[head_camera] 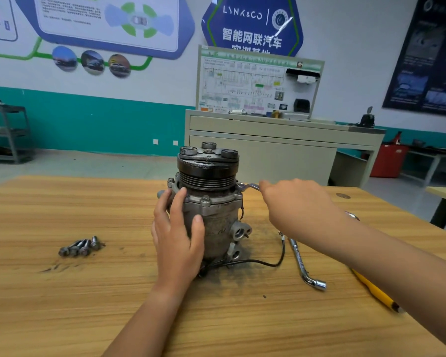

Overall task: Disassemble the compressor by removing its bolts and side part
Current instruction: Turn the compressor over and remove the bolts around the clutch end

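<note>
A grimy grey compressor [216, 222] stands upright on the wooden table [88, 292], its black pulley [207, 171] on top. My left hand [177, 238] wraps around the left side of its body, fingers and thumb pressed on the casing. My right hand [296, 210] grips a small wrench [247, 186] whose head sits on a flange bolt at the compressor's upper right. Bolts [206, 199] remain in the flange at front and left. Several removed bolts [80, 247] lie in a cluster on the table to the left.
An L-shaped socket wrench [305, 266] lies right of the compressor, beside its black cable [268, 262]. A yellow-handled tool [376, 292] lies under my right forearm. Dark grime marks the table around the compressor. A beige cabinet [281, 148] stands beyond the table.
</note>
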